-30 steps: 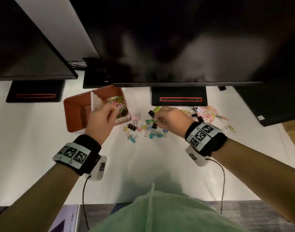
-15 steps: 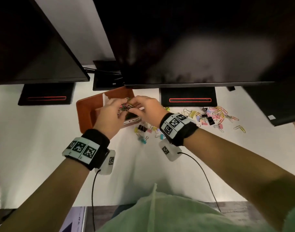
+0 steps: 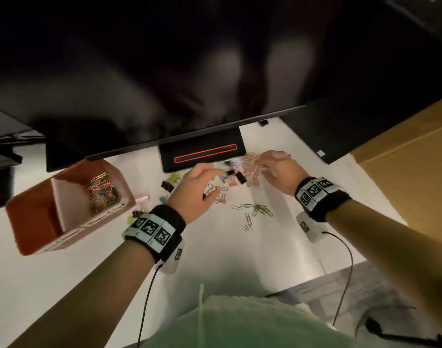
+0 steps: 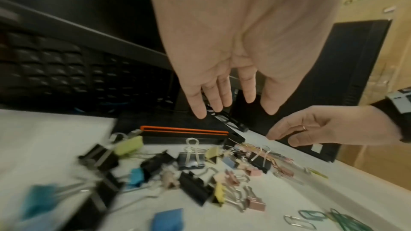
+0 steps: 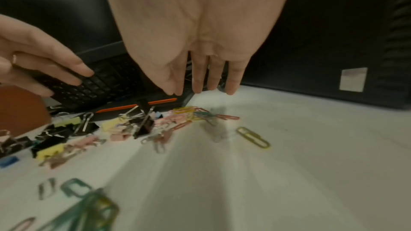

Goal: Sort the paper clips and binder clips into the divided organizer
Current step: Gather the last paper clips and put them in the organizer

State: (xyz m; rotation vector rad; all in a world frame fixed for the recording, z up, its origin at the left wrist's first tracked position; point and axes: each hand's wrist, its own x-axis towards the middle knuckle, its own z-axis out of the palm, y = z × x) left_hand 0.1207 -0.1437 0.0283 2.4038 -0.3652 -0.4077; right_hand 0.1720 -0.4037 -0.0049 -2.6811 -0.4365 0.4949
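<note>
The brown divided organizer (image 3: 71,237) stands at the left of the white desk, with colourful paper clips (image 3: 104,193) in its right compartment. Mixed binder clips (image 4: 191,161) lie in a heap before the monitor base, and loose paper clips (image 5: 200,114) lie to their right. A few green paper clips (image 3: 261,209) lie nearer me. My left hand (image 4: 233,110) hovers over the binder clips, fingers straight and holding nothing. My right hand (image 5: 200,90) hangs over the paper clip heap, fingers pointing down, nothing held.
A large dark monitor overhangs the desk on its black base with a red stripe (image 3: 202,151). A keyboard (image 4: 66,69) sits behind the clips. A cardboard box (image 3: 403,184) stands at the right. White desk (image 3: 240,259) lies between the clips and me.
Both hands have left the organizer and moved right, over the loose clips. The right hand no longer holds a clip. The head view has swung right.
</note>
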